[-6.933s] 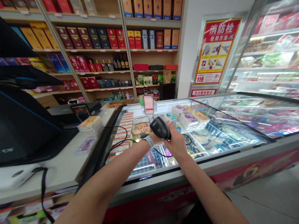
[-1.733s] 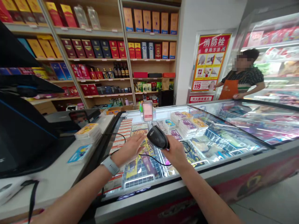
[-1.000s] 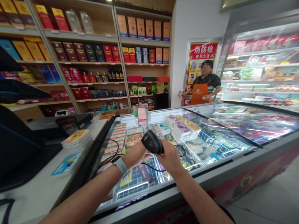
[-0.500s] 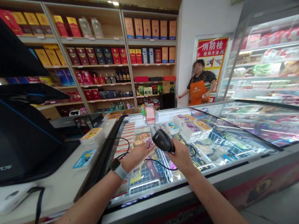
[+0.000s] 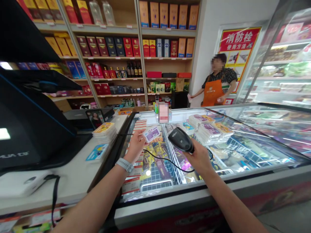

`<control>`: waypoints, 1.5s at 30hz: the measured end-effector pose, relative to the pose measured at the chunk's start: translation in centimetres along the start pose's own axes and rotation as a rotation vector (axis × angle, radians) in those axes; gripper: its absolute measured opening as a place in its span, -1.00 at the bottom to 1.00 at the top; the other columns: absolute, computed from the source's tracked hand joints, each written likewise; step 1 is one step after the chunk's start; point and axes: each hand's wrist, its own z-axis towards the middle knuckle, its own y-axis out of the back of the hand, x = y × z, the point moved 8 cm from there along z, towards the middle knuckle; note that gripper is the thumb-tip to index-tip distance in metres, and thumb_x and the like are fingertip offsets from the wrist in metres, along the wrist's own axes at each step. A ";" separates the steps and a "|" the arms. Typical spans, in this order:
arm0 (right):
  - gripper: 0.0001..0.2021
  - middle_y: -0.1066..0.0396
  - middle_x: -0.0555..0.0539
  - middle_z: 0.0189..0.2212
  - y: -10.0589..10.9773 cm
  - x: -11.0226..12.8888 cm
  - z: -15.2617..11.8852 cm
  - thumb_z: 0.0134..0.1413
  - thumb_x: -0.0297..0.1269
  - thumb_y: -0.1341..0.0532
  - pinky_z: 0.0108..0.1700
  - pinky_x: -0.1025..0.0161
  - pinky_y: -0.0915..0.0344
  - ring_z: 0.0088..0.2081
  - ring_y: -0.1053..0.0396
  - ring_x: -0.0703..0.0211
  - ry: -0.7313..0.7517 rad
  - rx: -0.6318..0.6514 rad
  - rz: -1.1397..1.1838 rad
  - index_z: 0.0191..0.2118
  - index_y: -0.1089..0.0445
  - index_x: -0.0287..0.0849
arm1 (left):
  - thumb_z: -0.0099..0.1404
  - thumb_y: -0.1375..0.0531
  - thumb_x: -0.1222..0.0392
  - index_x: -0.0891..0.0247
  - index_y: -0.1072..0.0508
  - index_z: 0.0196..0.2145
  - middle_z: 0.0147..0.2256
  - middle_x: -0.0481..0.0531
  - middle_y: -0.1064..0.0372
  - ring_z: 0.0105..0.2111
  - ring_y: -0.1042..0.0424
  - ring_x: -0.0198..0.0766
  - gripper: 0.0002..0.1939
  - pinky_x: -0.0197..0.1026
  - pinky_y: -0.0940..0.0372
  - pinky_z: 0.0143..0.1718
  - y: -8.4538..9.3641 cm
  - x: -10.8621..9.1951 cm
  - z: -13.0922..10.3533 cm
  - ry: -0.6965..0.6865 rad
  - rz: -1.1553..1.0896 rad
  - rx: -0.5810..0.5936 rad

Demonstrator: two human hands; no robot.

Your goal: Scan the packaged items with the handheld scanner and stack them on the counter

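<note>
My left hand (image 5: 136, 142), with a watch on its wrist, grips a small flat package (image 5: 152, 133) with a purple and white label by its left edge. Wrapped round the handle of a black barcode scanner (image 5: 181, 139) is my right hand (image 5: 200, 158); the scanner's head points left, toward the package. A black cable (image 5: 167, 158) hangs in a loop beneath both hands. Both hands are above the glass top of a chest freezer (image 5: 155, 194). To the right, stacks of similar packages with purple labels (image 5: 209, 130) and orange labels (image 5: 223, 128) lie on the glass.
On the counter (image 5: 75, 181) at left are a stack of orange-labelled packages (image 5: 104, 127), a blue-labelled package (image 5: 97, 152) and a black checkout terminal (image 5: 31, 129). A person in an orange apron (image 5: 213, 93) stands beyond the freezer. Shelves of boxes (image 5: 119, 47) line the back.
My left hand has moved left, away from the scanner, and turned so the package's purple label faces up in view. The scanner stays in my right hand. The whole view has shifted somewhat.
</note>
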 end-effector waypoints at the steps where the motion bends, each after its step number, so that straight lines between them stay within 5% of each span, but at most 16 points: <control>1: -0.84 -0.41 -0.03 -0.41 0.0 0.0 0.0 0.00 -0.31 -0.22 -0.31 0.27 -0.23 -0.36 -0.40 0.12 -0.001 -0.001 0.000 -0.24 -0.34 -0.15 | 0.06 -0.24 0.16 0.21 -0.28 -0.13 -0.21 0.09 -0.48 -0.27 -0.52 -0.19 -0.60 -0.09 -0.45 -0.27 -0.2 -0.1 -0.1 0.020 -0.065 0.000; 13: -0.86 -0.40 -0.04 -0.40 -0.7 0.7 0.0 0.00 -0.31 -0.22 -0.32 0.28 -0.21 -0.36 -0.38 0.12 0.072 0.045 -0.073 -0.26 -0.32 -0.14 | -0.01 -0.32 0.20 0.20 -0.19 -0.17 -0.27 -0.03 -0.48 -0.26 -0.53 -0.22 -0.51 0.08 -0.42 -0.11 -1.2 -0.2 -0.5 0.077 -0.286 -0.001; 45: -0.88 -0.40 -0.05 -0.41 -1.6 1.1 -0.2 0.05 -0.26 -0.20 -0.35 0.26 -0.17 -0.36 -0.37 0.10 0.139 0.138 -0.165 -0.30 -0.25 -0.13 | 0.00 -0.28 0.28 0.18 -0.16 -0.18 -0.28 -0.05 -0.49 -0.25 -0.53 -0.26 -0.54 0.07 -0.38 -0.04 -1.5 -0.1 -0.6 0.060 -0.339 0.045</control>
